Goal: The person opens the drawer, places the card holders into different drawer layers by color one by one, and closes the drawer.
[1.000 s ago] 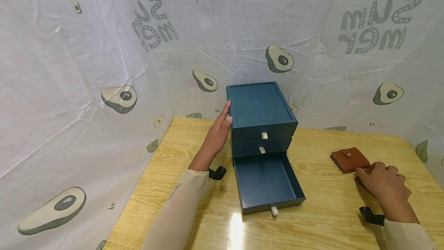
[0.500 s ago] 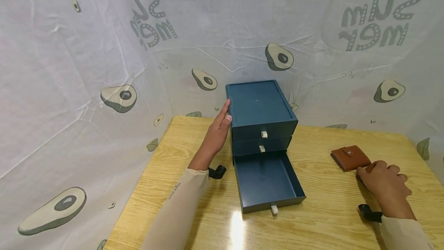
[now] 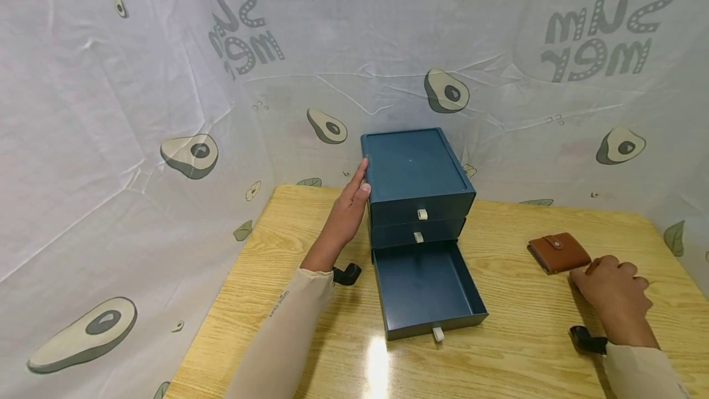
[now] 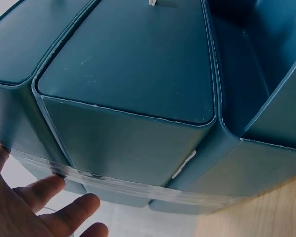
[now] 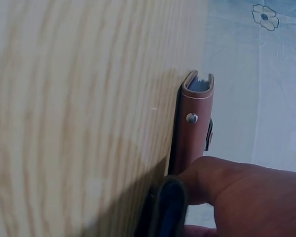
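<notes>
A blue drawer unit (image 3: 412, 165) stands on the table with its bottom drawer (image 3: 426, 291) pulled out, bare inside. My left hand (image 3: 346, 211) rests against the unit's left side with straight fingers; in the left wrist view those fingers (image 4: 71, 212) lie near clear tape around the unit. A brown leather wallet (image 3: 560, 253) with a snap strap lies flat on the right. At its near right corner is my right hand (image 3: 615, 291), bent down to the table. In the right wrist view a dark, round-edged thing (image 5: 170, 202) shows beside the thumb; its kind and whether I grip it are unclear.
The two upper drawers (image 3: 418, 226) are pushed in, each with a white pull tab. A white sheet (image 3: 360, 36) printed with avocados hangs behind and to the left of the wooden table (image 3: 515, 350).
The right wrist has shifted very slightly to the left, with the hand staying by the wallet's corner. The left hand, drawers and wallet keep their places.
</notes>
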`<state>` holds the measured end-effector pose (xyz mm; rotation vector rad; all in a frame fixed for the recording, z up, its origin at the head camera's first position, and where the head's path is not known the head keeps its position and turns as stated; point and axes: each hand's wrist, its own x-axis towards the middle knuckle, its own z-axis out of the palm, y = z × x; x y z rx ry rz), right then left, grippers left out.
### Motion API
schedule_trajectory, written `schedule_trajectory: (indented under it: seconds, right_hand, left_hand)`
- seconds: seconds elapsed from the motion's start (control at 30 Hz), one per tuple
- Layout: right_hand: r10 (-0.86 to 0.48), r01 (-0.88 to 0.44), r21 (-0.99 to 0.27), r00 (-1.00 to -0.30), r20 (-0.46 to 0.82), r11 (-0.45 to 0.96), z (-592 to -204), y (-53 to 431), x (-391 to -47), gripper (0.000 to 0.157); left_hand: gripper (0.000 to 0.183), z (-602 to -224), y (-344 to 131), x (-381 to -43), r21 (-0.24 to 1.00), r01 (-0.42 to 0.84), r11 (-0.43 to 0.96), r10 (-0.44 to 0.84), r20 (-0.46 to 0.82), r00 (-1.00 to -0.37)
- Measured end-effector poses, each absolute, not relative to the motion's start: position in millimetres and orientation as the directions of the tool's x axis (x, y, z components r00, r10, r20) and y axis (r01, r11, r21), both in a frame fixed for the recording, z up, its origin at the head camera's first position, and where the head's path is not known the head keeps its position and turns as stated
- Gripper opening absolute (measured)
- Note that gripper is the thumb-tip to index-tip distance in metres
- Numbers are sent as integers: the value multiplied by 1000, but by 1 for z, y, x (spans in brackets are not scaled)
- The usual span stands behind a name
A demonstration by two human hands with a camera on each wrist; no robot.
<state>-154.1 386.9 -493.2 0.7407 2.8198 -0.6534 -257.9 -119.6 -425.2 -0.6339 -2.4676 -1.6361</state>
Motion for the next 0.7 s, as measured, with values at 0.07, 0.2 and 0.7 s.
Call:
schedule_trajectory:
  seconds: [0.07, 0.2, 0.7]
  right_hand:
    - [436, 500, -378, -865, -248, 779, -494, 387, -153, 73]
    - [424, 481, -390, -877, -227, 785, -493, 392, -150, 83]
    - [443, 515, -717, -840, -313, 470, -475, 418, -143, 92]
  left_hand:
    - [60, -426, -120, -258, 853, 403, 332, 277, 321, -906]
    - [61, -426, -120, -259, 852, 405, 332, 278, 322, -905]
    - [60, -425, -120, -258, 853, 412, 320, 286, 328, -900]
